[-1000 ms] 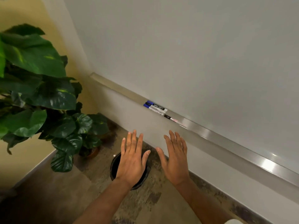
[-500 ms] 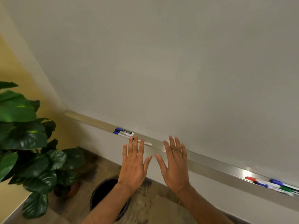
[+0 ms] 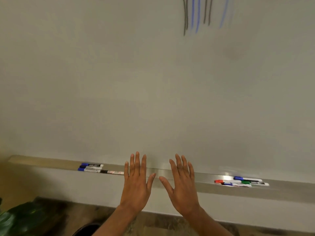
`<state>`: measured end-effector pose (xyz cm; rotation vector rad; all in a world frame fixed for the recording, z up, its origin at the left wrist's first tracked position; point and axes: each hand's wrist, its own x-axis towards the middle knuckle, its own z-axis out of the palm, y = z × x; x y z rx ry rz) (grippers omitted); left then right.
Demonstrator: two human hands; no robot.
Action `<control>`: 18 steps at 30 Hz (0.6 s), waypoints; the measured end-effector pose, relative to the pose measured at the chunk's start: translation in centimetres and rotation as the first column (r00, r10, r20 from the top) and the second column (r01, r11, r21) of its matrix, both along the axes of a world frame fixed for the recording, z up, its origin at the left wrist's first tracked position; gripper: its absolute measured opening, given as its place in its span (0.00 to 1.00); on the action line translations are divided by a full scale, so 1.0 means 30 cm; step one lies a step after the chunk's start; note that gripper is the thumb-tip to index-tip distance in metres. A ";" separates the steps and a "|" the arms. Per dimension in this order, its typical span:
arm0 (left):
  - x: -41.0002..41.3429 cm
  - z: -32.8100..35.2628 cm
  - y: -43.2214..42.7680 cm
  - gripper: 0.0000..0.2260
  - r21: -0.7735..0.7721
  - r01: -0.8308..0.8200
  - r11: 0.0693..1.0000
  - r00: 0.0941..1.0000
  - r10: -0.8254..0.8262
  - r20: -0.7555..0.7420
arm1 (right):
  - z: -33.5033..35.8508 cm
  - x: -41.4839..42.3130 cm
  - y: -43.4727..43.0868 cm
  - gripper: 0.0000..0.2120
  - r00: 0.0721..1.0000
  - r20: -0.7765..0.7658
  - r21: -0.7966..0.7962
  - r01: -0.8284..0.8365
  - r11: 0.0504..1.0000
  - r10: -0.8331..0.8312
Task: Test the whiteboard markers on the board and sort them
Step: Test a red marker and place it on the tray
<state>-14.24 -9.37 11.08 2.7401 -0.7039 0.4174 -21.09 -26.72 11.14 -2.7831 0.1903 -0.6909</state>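
Observation:
A whiteboard (image 3: 136, 82) fills the view, with black and blue test strokes (image 3: 197, 14) at its top right. Along its bottom runs a metal tray (image 3: 160, 172). On the tray's left lies one group of markers (image 3: 91, 167), blue-capped and black-capped, with a thin marker (image 3: 111, 172) beside them. On the right lies another group of markers (image 3: 240, 182), with red, blue, green and black caps. My left hand (image 3: 136, 183) and my right hand (image 3: 183, 186) hover flat, fingers spread, in front of the tray's middle, between the two groups. Both hold nothing.
A dark round bin (image 3: 85, 229) stands on the floor at the bottom, left of my left forearm. Green plant leaves (image 3: 13, 218) show at the bottom left corner. A yellow wall (image 3: 6, 181) borders the board on the left.
The view has swung up and to the right. The plant has slid nearly out of sight, and the right group of markers and the test strokes have come into view. Both hands stay flat and empty.

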 end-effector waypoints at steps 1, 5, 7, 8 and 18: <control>0.007 -0.001 -0.018 0.32 -0.003 0.024 1.000 1.000 -0.024 -0.003 | -0.001 -0.007 -0.011 0.36 0.999 -0.010 0.000 0.035 0.999 -0.035; 0.037 -0.016 -0.088 0.33 -0.028 0.117 0.993 0.993 -0.118 -0.031 | -0.002 -0.039 -0.055 0.36 0.986 -0.037 -0.006 0.164 0.986 -0.164; 0.046 -0.021 -0.126 0.33 -0.035 0.160 0.987 0.986 -0.161 -0.041 | 0.001 -0.059 -0.087 0.36 0.970 -0.052 -0.018 0.238 0.971 -0.238; 0.048 -0.024 -0.147 0.33 -0.042 0.184 0.982 0.982 -0.185 -0.042 | 0.001 -0.072 -0.107 0.35 0.958 -0.065 -0.027 0.278 0.960 -0.279; 0.026 -0.078 -0.377 0.32 -0.037 0.309 0.950 0.948 -0.311 -0.067 | -0.077 -0.213 -0.411 0.31 0.869 -0.143 -0.082 0.467 0.881 -0.474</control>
